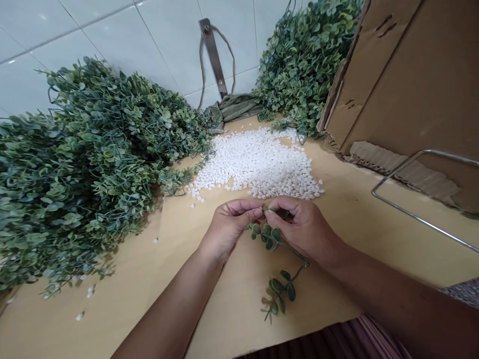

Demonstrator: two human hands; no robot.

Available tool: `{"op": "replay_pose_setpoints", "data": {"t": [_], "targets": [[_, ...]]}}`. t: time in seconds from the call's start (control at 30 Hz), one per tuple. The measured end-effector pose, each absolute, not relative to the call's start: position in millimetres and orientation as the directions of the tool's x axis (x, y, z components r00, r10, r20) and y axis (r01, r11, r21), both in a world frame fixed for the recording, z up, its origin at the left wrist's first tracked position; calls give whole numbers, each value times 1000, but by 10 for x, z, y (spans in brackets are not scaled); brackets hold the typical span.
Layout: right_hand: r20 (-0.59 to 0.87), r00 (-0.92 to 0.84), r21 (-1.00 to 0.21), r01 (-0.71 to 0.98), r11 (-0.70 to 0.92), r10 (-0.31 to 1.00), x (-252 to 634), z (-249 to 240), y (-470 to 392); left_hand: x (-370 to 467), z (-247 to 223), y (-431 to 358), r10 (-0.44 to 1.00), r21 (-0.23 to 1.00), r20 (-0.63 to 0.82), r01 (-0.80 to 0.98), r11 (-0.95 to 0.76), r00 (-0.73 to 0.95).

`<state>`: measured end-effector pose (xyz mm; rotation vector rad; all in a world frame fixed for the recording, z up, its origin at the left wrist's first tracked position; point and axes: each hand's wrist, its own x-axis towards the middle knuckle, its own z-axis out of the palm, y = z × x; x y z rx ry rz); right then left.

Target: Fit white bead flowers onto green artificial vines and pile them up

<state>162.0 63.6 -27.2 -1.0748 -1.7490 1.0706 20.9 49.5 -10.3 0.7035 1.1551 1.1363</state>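
In the middle of the head view my two hands meet fingertip to fingertip over the table. My right hand is closed in a pinch on a green artificial leaf sprig. Its stem hangs below the fingers, and a lower leaf cluster dangles toward the table's near side. Thumb and forefinger of my left hand are pinched together right at the sprig's upper end; what lies between them is too small and covered to name. Just beyond the hands spreads a pile of small white plastic pieces.
Large heaps of artificial greenery stand at the left and back right. A cardboard box and a bent metal wire frame are on the right. A strap and green cloth lie by the tiled wall.
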Motion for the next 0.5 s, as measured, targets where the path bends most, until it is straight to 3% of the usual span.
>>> {"op": "replay_pose_setpoints", "data": {"t": [0.5], "targets": [[151, -343, -963, 163, 217, 927, 1597, -253, 644, 207, -113, 514, 952, 926, -305, -229, 300, 11]]}}
